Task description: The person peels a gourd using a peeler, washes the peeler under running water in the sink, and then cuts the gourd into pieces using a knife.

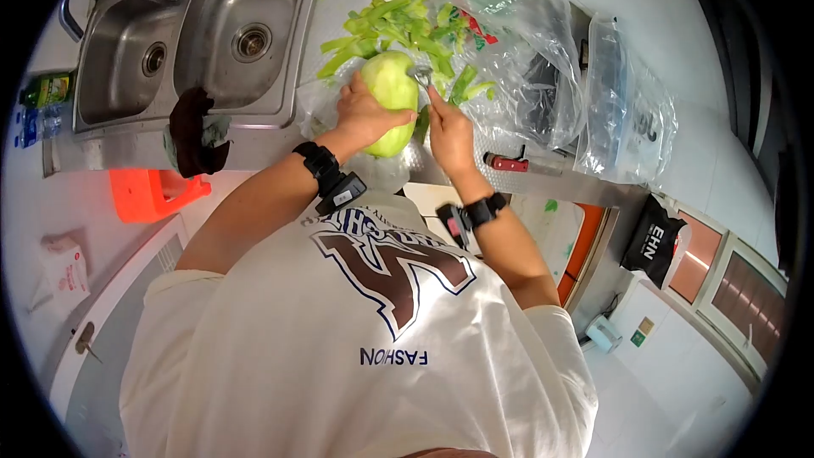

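Left grip (366,110) clamped on melon (391,85), right on peeler (420,74); peelings (398,24) crowd behind, desk edge (339,151) nearest body.

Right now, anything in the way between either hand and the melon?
Left hand: nothing visible, fingers already on the melon. Right hand: only the peeler it holds, head at the melon's edge. Knife lies off to the right, peelings beyond; neither blocks.

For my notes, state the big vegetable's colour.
The vegetable is pale green, seen in the head view.
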`<action>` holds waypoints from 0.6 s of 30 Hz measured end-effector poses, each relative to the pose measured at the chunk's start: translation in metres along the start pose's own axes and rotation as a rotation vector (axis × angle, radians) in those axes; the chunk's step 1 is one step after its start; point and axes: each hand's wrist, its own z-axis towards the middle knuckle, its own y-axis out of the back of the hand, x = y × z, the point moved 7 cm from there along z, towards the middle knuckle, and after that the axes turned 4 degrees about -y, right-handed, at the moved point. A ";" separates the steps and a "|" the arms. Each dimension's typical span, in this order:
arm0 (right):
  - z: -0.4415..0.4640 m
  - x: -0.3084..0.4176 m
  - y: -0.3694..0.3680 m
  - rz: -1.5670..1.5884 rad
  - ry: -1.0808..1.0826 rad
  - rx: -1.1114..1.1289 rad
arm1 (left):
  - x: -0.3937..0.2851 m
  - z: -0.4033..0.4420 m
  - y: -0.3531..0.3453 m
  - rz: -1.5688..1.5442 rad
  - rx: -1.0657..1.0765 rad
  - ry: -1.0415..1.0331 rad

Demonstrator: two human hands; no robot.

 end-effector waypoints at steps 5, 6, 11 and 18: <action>0.039 0.015 0.006 -0.030 0.045 0.068 | -0.005 0.021 0.009 -0.073 -0.056 0.046; 0.040 0.014 0.007 -0.033 0.044 0.062 | -0.009 0.025 0.009 -0.073 -0.054 0.040; 0.028 0.019 0.015 -0.101 0.042 0.048 | -0.010 0.028 0.008 -0.028 -0.018 0.035; -0.015 0.015 0.007 -0.031 0.035 0.027 | -0.011 0.028 0.010 -0.016 -0.007 -0.016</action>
